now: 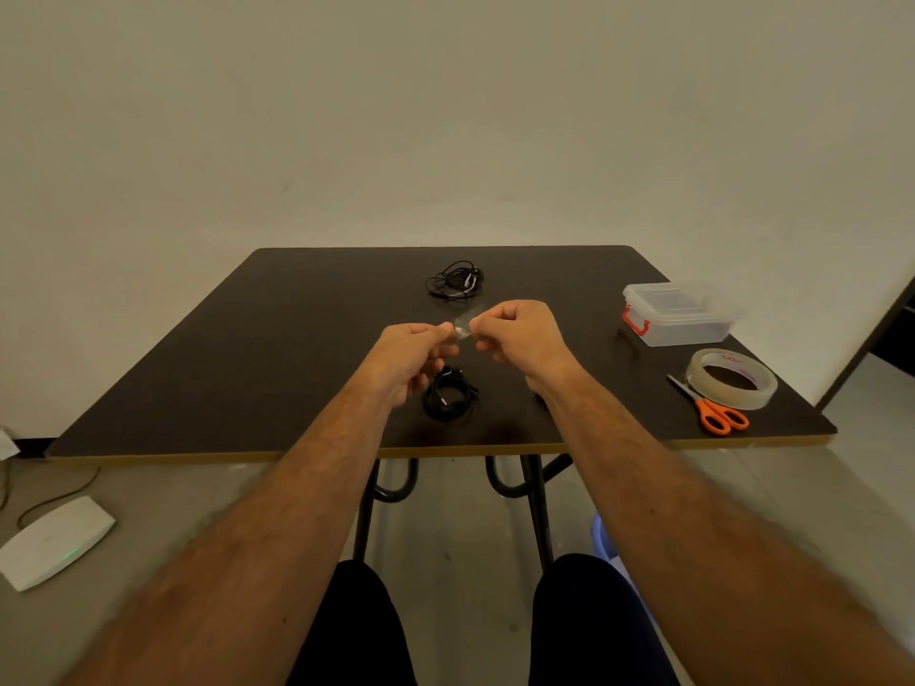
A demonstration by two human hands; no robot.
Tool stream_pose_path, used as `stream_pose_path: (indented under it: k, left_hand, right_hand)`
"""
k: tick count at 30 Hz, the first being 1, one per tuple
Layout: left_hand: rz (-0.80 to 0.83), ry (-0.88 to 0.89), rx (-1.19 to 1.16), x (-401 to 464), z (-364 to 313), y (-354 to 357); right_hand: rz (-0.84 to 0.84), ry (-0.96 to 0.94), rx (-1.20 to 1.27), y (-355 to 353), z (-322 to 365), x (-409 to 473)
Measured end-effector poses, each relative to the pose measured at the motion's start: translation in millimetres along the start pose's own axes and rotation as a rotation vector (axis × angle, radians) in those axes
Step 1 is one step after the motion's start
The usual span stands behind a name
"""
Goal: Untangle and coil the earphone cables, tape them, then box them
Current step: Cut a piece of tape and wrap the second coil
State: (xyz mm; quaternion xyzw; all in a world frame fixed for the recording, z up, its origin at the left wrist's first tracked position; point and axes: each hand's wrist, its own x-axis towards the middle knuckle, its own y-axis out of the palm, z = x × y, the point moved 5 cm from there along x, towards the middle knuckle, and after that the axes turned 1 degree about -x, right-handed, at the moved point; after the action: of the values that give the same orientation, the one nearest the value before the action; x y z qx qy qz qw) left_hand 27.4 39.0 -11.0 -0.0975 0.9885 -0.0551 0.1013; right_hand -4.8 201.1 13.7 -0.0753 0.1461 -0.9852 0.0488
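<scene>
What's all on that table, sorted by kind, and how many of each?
Earphone cable bundles: 2, coiled bundle and tangled bundle
Clear lidded box: 1
Tape roll: 1
Orange-handled scissors: 1
Total: 5, plus a tape piece held between both hands.

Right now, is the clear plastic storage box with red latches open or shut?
Shut. The clear plastic storage box has its lid seated flat on top, at the right of the dark table; whether its red latch is clipped cannot be told.

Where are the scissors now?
In the head view, the orange-handled scissors lie near the table's front right corner, touching the tape roll.
</scene>
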Motion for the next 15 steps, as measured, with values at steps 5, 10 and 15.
stream_pose_path:
  k: [5,10,15]
  left_hand:
    - [-0.193,0.059,0.633,15.7,17.7,-18.6]
    - [-0.184,-0.038,0.965,17.1,24.4,-8.0]
    - [-0.169,-0.011,1.096,16.8,17.0,3.8]
  right_hand:
    - [-0.086,0.04,0.009,-29.7,-13.7,7.1]
    - [-0.051,0.04,-0.011,-29.1,-25.9,6.7]
    - [0.009,0.025,-0.036,-20.3,-30.1,4.5]
